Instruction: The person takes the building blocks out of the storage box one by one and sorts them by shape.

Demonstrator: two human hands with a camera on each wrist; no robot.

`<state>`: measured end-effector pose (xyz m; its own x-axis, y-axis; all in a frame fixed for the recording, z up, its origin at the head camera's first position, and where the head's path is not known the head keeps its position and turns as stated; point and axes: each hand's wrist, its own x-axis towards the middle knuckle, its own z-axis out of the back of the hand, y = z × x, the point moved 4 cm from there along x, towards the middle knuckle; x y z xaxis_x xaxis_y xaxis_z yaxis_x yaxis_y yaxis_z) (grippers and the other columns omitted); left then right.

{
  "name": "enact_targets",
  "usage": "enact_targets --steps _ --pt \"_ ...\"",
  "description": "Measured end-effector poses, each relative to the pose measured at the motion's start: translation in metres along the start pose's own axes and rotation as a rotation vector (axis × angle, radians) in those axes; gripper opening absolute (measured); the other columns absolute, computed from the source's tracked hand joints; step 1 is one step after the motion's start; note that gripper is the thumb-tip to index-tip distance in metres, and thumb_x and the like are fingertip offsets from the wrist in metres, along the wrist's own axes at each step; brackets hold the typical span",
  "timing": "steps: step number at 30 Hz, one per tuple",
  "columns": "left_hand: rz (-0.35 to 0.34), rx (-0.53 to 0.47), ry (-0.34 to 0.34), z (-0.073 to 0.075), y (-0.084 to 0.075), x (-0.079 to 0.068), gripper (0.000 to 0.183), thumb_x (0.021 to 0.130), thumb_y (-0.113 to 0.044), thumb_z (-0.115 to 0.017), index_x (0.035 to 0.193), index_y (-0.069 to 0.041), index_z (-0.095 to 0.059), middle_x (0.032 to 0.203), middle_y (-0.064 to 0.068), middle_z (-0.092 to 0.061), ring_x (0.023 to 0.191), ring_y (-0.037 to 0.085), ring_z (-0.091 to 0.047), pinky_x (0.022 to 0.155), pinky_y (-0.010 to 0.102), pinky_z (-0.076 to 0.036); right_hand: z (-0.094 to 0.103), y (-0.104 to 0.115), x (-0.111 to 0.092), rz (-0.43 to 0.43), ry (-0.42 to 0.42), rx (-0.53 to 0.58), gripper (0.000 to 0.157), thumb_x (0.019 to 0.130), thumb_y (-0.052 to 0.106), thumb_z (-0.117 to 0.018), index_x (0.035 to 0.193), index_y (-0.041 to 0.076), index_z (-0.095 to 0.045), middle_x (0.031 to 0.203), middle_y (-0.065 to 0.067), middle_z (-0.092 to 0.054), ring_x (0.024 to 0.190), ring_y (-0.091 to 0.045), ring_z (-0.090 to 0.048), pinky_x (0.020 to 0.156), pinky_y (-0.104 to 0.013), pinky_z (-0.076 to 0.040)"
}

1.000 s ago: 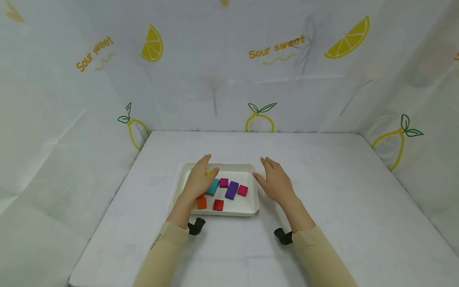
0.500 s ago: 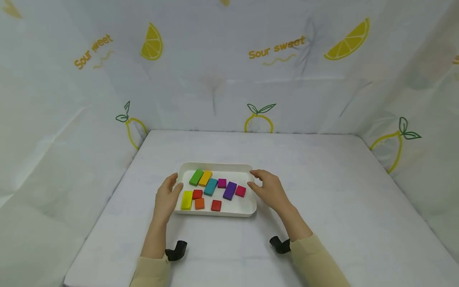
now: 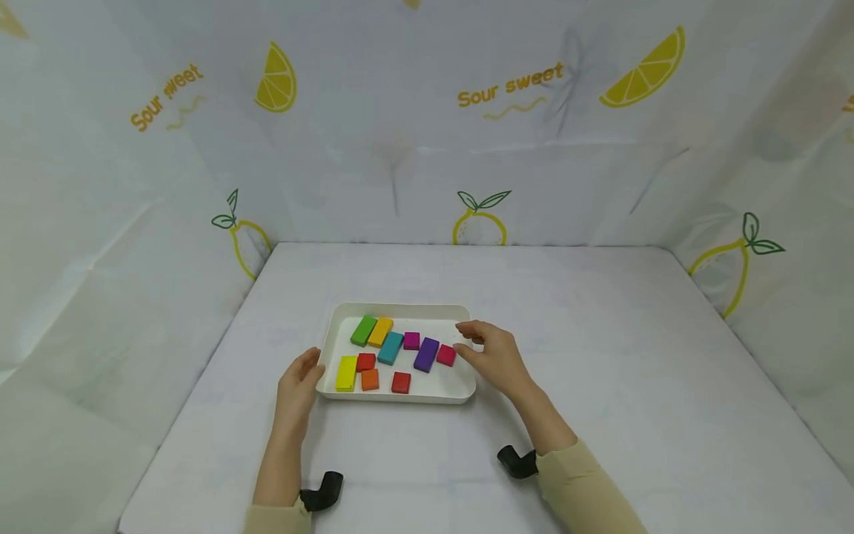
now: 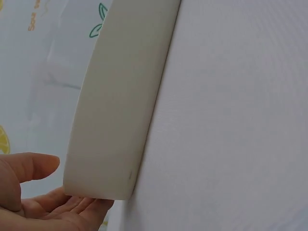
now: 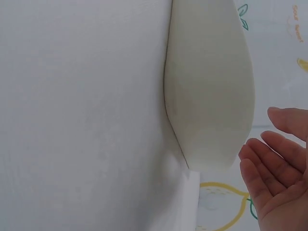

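A white tray (image 3: 437, 397) lies on the table with several colored blocks in it. Among them are a yellow block (image 3: 346, 373), a teal block (image 3: 390, 348), a purple block (image 3: 426, 355) and a pink block (image 3: 446, 355). My left hand (image 3: 298, 386) is at the tray's left end; in the left wrist view its fingers (image 4: 91, 211) lie against the outer wall, and the thumb stands apart from the rim. Over the right rim hovers my right hand (image 3: 497, 360), fingers loosely bent and thumb spread. The right wrist view shows nothing between that thumb and the fingers (image 5: 276, 166).
The tray rests on a white-covered table (image 3: 567, 311). A white curtain (image 3: 373, 185) printed with lemons surrounds the back and sides. A black wrist camera mount (image 3: 322, 491) shows at the left wrist, another black mount (image 3: 517, 462) at the right.
My left hand has moved from over the tray leftward and back to its left end, uncovering the blocks. My right hand has shifted slightly left, over the right rim.
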<state>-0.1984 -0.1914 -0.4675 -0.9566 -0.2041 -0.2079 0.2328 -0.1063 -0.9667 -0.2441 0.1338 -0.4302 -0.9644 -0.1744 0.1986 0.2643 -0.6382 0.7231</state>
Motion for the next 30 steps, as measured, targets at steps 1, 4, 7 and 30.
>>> enact_targets --steps 1,4,7,30 --pt "0.005 -0.019 0.007 0.0 0.002 0.0 0.053 0.104 -0.012 -0.041 0.154 0.0 -0.028 0.16 0.023 -0.03 0.149 0.036 -0.03 0.124 0.049 -0.027 -0.002 0.001 0.0 -0.009 0.003 0.018 0.039 0.088 0.018 -0.073 0.124 0.007 -0.066 0.122 -0.013 -0.071 0.111 -0.03 -0.068 0.097 -0.047 -0.057" --pt "0.013 -0.065 0.021 0.0 0.006 0.001 0.052 0.104 -0.008 -0.037 0.154 0.001 -0.027 0.16 0.024 -0.028 0.149 0.035 -0.03 0.124 0.048 -0.027 -0.008 0.005 0.001 -0.043 0.015 0.089 0.039 0.087 0.016 -0.074 0.124 0.006 -0.066 0.121 -0.014 -0.071 0.111 -0.029 -0.068 0.099 -0.045 -0.056" --pt "0.022 -0.089 0.022 0.0 0.008 0.001 0.051 0.103 -0.004 -0.035 0.154 0.0 -0.028 0.161 0.023 -0.028 0.149 0.032 -0.03 0.125 0.045 -0.027 -0.017 0.009 0.002 -0.079 0.016 0.16 0.041 0.086 0.012 -0.075 0.125 0.005 -0.065 0.122 -0.015 -0.07 0.113 -0.028 -0.066 0.101 -0.043 -0.055" --pt "0.026 -0.119 0.024 -0.001 0.012 0.001 0.051 0.103 -0.001 -0.033 0.153 -0.001 -0.03 0.161 0.022 -0.029 0.147 0.03 -0.032 0.124 0.046 -0.028 -0.052 0.018 0.017 -0.17 -0.004 0.159 0.054 0.078 0.001 -0.077 0.129 0.004 -0.061 0.128 -0.015 -0.067 0.121 -0.031 -0.062 0.103 -0.044 -0.054"
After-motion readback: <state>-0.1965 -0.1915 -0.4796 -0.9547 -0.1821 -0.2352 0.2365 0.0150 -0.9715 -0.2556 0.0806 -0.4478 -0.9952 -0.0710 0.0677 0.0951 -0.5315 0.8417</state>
